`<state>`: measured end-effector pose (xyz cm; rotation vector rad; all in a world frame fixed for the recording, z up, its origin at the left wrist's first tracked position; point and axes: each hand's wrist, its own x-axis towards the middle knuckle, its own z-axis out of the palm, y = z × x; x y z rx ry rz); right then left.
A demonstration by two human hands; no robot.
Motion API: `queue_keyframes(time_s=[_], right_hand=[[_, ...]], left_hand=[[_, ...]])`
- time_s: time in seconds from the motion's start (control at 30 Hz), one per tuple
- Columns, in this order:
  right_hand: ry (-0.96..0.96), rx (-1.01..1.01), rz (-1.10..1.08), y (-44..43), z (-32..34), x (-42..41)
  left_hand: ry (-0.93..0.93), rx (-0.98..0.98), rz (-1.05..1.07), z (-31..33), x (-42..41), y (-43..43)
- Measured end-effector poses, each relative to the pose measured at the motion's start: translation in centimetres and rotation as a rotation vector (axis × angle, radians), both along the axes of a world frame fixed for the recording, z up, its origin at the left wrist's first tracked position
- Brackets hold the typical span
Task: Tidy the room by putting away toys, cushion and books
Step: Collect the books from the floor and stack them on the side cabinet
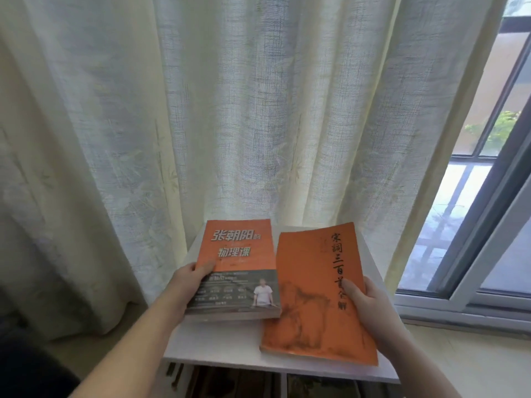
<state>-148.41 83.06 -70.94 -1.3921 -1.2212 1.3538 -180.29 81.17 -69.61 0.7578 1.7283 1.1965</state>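
Note:
Two orange books are over a white shelf top (pixel 218 343) below the curtain. The left book (pixel 238 254) has white block lettering and a grey band with a photo. My left hand (pixel 188 282) grips its left edge, thumb on the cover. The right book (pixel 313 297) is plain orange with black brush characters down its right side and an ink drawing. My right hand (pixel 365 300) holds its right edge, thumb on top. The right book's left edge slips under the left book's corner. Whether either book rests flat on the shelf, I cannot tell.
A pale sheer curtain (pixel 230 110) hangs directly behind the shelf. A sliding window with a grey frame (pixel 485 254) is at the right. Dark compartments (pixel 235 383) show under the shelf top. Pale floor (pixel 474 354) lies at the lower right.

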Motion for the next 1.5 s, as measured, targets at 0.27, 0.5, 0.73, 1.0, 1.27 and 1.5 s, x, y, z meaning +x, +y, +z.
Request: queue_keyframes(time_s=[0.27,0.5,0.73,1.0,1.27,1.5], right_hand=[[-0.099,-0.096,-0.016,0.9,-0.7,-0.7],[-0.175,-0.132,0.030,1.2,-0.9,-0.6],[-0.212,-0.127,0.019,1.0,-0.7,-0.7],[-0.217,-0.132,0.016,0.9,-0.7,-0.7],[-0.191,-0.138,0.028,0.8,-0.7,-0.8],[-0.214,-0.121,0.031,0.6,-0.2,-0.8]], left_hand=[[0.556,-0.110,-0.068,-0.9,-4.3,3.4],[1.213,-0.070,-0.568,-1.5,-2.4,2.5],[1.400,-0.191,-0.728,-2.9,-1.2,2.8],[1.409,-0.188,-0.715,-3.2,-1.7,3.9],[1.427,-0.184,-0.732,-3.0,-1.8,3.7],[1.464,-0.163,-0.740,-3.2,-2.2,3.2]])
